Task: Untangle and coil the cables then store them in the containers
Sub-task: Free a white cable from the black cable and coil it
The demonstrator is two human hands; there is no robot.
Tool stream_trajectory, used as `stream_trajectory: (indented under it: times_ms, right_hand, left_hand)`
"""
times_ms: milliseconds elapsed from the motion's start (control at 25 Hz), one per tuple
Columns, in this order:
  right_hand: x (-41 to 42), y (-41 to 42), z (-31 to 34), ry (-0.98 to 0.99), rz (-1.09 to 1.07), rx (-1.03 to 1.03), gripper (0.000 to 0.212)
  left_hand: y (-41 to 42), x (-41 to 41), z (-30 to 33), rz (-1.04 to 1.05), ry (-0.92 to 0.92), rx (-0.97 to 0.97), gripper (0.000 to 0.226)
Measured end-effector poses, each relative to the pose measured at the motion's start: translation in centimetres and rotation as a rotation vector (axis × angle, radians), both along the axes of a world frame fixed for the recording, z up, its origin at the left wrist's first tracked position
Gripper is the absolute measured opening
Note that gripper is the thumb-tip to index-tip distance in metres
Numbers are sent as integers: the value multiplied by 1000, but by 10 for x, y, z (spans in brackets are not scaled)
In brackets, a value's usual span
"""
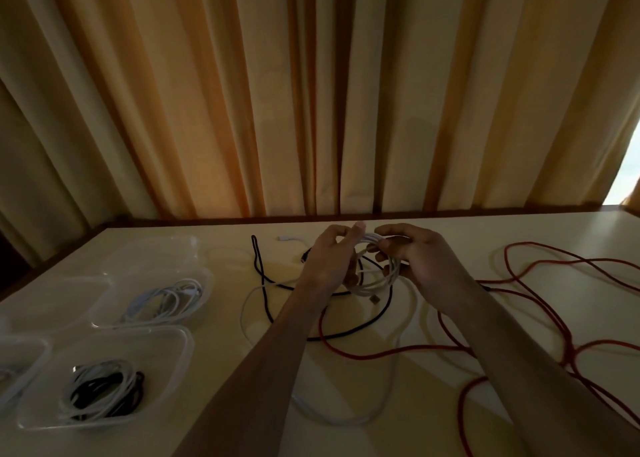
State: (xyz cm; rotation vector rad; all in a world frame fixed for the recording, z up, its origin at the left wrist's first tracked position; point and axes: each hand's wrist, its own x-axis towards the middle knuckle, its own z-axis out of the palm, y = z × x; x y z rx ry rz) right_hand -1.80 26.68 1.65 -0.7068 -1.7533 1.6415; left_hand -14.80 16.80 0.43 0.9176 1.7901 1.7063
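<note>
Above the middle of the table, both hands hold a small coil of white cable [375,276]. My left hand [329,259] pinches its top strands, and my right hand [415,254] grips the coil from the right. The cable's loose tail [249,304] loops down across the table toward me. A black cable [263,276] lies tangled under the hands. A long red cable [540,283] sprawls over the right half. Clear plastic containers stand at the left: one [180,342] holds coiled black and white cables, another [207,283] holds a white coil.
An empty clear container [156,248] sits at the back left, and part of another [20,352] shows at the left edge. A white plug end [287,238] lies near the far table edge. Curtains [311,92] hang right behind the table.
</note>
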Motion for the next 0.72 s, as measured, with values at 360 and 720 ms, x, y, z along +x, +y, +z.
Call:
stream_trajectory:
  times_ms: [360,720]
  right_hand:
    - [-3,6,-6,292,127,-595,29]
    - [-2,10,-5,259,164,-489,23]
  left_hand:
    - [2,-6,-6,20,386,-25,32]
    - [4,-6,-12,118,819,312,24]
